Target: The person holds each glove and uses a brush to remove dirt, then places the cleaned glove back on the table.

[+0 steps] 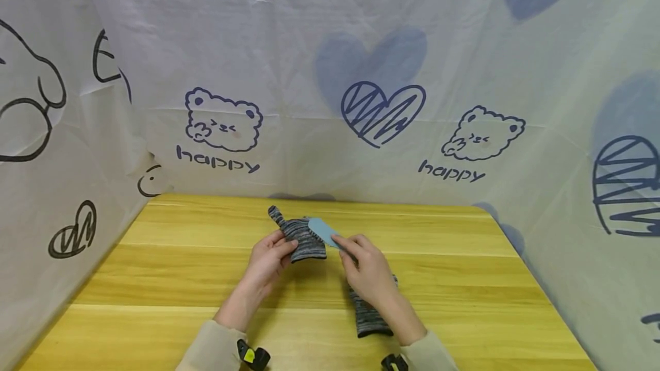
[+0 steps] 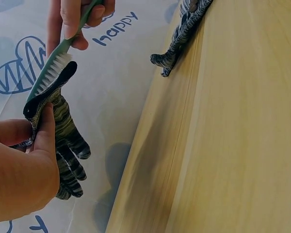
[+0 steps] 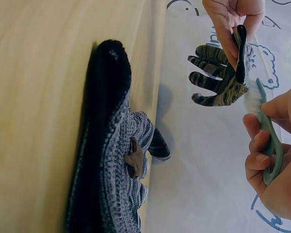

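Observation:
A dark grey striped knit glove [image 1: 304,239] with a black cuff edge is held up off the table by my left hand [image 1: 269,259], thumb on one face and fingers behind. My right hand [image 1: 368,271] grips a light blue-green brush [image 1: 323,232] by its handle. White bristles [image 2: 57,68] touch the glove near its cuff in the left wrist view. In the right wrist view the glove's fingers [image 3: 211,82] hang spread. A second matching glove [image 1: 372,316] lies on the table below my right forearm, partly hidden by it.
The yellow wood-grain table [image 1: 154,279] spreads under both hands. White cloth [image 1: 289,73] printed with hearts, bears and "happy" hangs behind and at both sides. A small brown patch [image 3: 134,158] shows on the lying glove.

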Demonstrator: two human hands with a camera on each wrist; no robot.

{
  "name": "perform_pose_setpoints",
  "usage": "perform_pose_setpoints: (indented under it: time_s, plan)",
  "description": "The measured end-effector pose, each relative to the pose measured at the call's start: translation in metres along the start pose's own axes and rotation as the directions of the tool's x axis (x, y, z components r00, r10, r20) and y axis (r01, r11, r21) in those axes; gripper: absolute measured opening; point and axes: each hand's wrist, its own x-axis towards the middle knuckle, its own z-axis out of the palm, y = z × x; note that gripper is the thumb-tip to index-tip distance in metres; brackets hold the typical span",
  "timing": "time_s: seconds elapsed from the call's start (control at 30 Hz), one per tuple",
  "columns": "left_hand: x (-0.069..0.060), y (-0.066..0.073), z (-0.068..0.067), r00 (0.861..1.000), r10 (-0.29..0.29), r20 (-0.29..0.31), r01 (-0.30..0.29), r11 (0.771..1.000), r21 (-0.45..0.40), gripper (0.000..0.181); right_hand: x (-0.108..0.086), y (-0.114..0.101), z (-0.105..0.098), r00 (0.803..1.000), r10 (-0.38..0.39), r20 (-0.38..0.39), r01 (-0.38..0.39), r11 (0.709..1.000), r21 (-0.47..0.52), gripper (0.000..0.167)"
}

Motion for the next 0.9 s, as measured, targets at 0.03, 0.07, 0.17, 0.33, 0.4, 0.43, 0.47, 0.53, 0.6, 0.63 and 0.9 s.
perform_pose_setpoints:
  time_s: [0.03, 0.07, 0.17, 0.33, 0.4, 0.43, 0.47, 0.53, 0.6, 0.63, 0.9]
  plan:
    - [0.0, 0.0, 0.0, 1.0, 0.001, 0.001, -0.001, 1.0, 0.004, 0.053, 0.0, 0.0, 0.0, 1.0, 0.005, -0.002, -0.005, 1.0, -0.002, 0.036]
    - [0.0, 0.0, 0.0, 1.0, -0.004, 0.0, 0.004, 1.0, 0.002, 0.053, 0.0, 0.001, 0.0, 1.0, 0.014, -0.002, -0.014, 1.0, -0.006, 0.037]
    - [0.001, 0.0, 0.0, 1.0, -0.002, 0.008, 0.002, 1.0, 0.002, 0.054, 0.001, 0.003, 0.0, 0.998, 0.055, 0.001, -0.055, 0.998, -0.018, 0.037]
    - [0.0, 0.0, 0.001, 1.0, 0.007, 0.014, -0.007, 1.0, -0.011, 0.054, 0.001, 0.006, -0.003, 0.99, 0.143, -0.007, -0.143, 0.988, -0.058, 0.037]
    - [0.0, 0.0, 0.0, 1.0, 0.014, 0.018, -0.014, 1.0, -0.012, 0.054, 0.001, 0.006, -0.005, 0.987, 0.162, -0.024, -0.163, 0.985, -0.064, 0.037]
    - [0.0, 0.001, 0.0, 1.0, 0.014, 0.016, -0.014, 1.0, -0.014, 0.054, 0.001, 0.006, -0.005, 0.986, 0.165, -0.034, -0.167, 0.984, -0.06, 0.037]
    - [0.0, 0.001, 0.0, 1.0, 0.013, 0.013, -0.012, 1.0, -0.018, 0.054, 0.001, 0.006, -0.006, 0.985, 0.165, -0.044, -0.167, 0.984, -0.054, 0.037]
    - [-0.001, 0.001, 0.0, 1.0, 0.01, 0.011, -0.009, 1.0, -0.022, 0.054, 0.002, 0.005, -0.007, 0.986, 0.154, -0.063, -0.157, 0.987, -0.039, 0.037]
    - [-0.001, 0.001, 0.001, 1.0, 0.01, 0.01, -0.01, 1.0, -0.025, 0.054, 0.002, 0.004, -0.007, 0.988, 0.134, -0.075, -0.136, 0.991, -0.018, 0.037]
    - [-0.001, 0.001, 0.001, 1.0, 0.01, 0.009, -0.009, 1.0, -0.027, 0.054, 0.002, 0.003, -0.007, 0.99, 0.123, -0.076, -0.123, 0.992, -0.003, 0.037]
    - [-0.002, 0.0, 0.001, 1.0, 0.012, 0.016, -0.012, 1.0, -0.003, 0.054, 0.0, -0.005, 0.0, 0.999, 0.024, -0.043, -0.021, 0.998, 0.055, 0.039]
